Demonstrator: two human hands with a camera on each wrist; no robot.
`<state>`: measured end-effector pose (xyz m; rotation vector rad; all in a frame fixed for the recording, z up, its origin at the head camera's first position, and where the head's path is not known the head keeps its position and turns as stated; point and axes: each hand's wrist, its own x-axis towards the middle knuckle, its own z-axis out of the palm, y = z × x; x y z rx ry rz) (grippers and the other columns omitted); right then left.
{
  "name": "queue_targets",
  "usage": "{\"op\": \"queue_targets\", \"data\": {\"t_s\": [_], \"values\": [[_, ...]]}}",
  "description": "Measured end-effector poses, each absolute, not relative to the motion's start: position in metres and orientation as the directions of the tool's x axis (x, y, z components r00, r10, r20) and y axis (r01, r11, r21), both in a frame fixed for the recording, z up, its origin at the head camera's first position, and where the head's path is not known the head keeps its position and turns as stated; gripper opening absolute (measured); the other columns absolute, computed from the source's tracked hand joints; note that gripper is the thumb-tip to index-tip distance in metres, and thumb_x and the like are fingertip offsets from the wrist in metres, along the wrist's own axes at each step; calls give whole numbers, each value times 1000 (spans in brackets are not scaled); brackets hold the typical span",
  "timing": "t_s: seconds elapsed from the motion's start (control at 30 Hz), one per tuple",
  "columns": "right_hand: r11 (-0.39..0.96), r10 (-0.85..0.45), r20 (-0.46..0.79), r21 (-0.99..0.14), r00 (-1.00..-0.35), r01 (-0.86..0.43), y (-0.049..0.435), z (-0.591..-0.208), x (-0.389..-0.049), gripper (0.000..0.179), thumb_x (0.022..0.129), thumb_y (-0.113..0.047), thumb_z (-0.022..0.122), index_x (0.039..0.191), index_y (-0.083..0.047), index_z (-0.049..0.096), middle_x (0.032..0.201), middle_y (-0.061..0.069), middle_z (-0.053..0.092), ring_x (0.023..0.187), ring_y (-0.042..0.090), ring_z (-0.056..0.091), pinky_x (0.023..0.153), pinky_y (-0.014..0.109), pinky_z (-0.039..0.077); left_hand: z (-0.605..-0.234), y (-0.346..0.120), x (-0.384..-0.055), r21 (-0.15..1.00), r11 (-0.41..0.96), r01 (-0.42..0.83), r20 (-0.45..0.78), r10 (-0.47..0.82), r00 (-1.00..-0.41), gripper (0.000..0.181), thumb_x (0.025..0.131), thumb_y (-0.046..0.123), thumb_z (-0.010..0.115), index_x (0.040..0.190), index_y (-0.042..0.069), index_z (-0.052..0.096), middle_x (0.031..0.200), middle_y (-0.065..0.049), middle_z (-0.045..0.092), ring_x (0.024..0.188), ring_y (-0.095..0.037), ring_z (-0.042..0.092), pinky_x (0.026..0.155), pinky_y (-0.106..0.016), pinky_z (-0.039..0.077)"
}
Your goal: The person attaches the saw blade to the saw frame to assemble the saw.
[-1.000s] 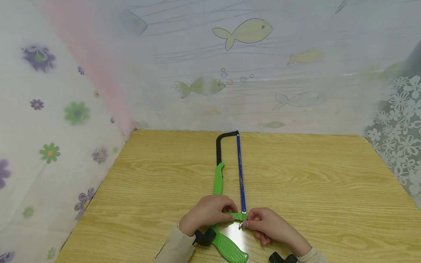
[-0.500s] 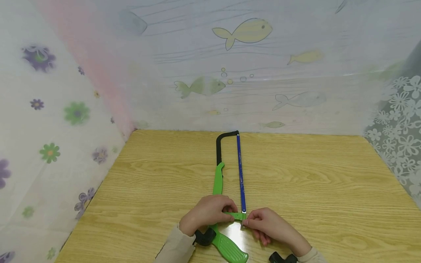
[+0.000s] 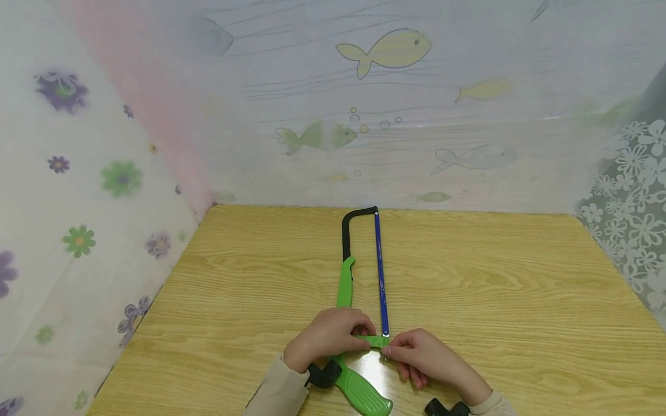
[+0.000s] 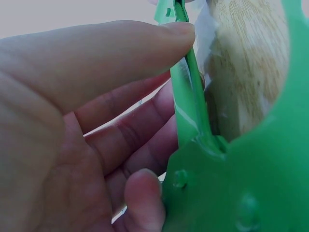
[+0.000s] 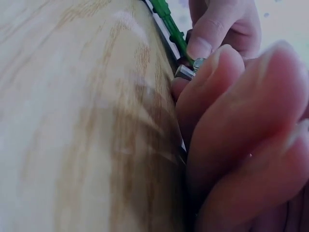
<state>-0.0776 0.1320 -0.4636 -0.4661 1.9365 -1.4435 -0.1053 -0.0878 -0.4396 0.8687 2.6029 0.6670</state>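
A hacksaw with a green handle (image 3: 364,394), a black front frame (image 3: 346,238) and a blue blade (image 3: 381,271) lies flat on the table. My left hand (image 3: 333,335) grips the green crosspiece (image 3: 377,342) at the blade's near end, thumb on one side and fingers on the other, as the left wrist view shows. At the end of that crosspiece my right hand (image 3: 424,355) pinches the small metal wing nut (image 5: 187,72) between thumb and forefinger. In the head view the fingertips mostly hide the nut. The blade's far end meets the frame's black tip.
The wood-grain table (image 3: 494,277) reaches back to a curtain printed with fish (image 3: 390,162). A flower-patterned sheet (image 3: 93,202) hangs along the left side, and a white floral one (image 3: 642,190) on the right. Black wrist mounts (image 3: 325,374) sit at both cuffs.
The right fingertips shift slightly at the metal nut, which turns and is now more covered by them. The left hand and the hacksaw stay in place.
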Motion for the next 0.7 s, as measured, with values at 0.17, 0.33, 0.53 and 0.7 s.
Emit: {"op": "queue_targets", "data": {"t_s": [0.17, 0.33, 0.53, 0.7], "values": [[323, -637, -289, -942, -715, 93, 133, -464, -77, 30, 89, -33, 53, 80, -6, 62, 52, 0, 52, 34, 7, 42, 32, 21, 34, -439, -88, -105, 523, 708, 474, -150, 624, -767, 11, 79, 33, 67, 89, 32, 65, 79, 23, 52, 68, 6, 47, 61, -18, 39], [325, -630, -290, -941, -721, 94, 132, -466, -77, 30, 87, -33, 56, 79, -5, 60, 50, -1, 49, 34, 7, 42, 32, 21, 35, -439, -88, -105, 524, 708, 473, -149, 624, -767, 11, 79, 32, 67, 89, 32, 65, 79, 23, 51, 69, 6, 47, 61, -18, 39], [318, -615, -294, -941, -731, 111, 132, -467, -76, 29, 86, -32, 58, 79, -3, 58, 50, -1, 48, 34, 7, 42, 33, 21, 35, -439, -88, -105, 520, 709, 476, -146, 624, -768, 11, 79, 32, 67, 89, 32, 65, 78, 23, 51, 68, 6, 47, 61, -18, 39], [316, -602, -293, -942, -743, 116, 132, -467, -76, 30, 85, -32, 60, 80, -3, 56, 49, -1, 48, 34, 7, 42, 32, 21, 35, -439, -88, -105, 512, 715, 477, -149, 621, -770, 11, 78, 32, 67, 89, 32, 65, 79, 23, 52, 68, 6, 47, 61, -18, 39]]}}
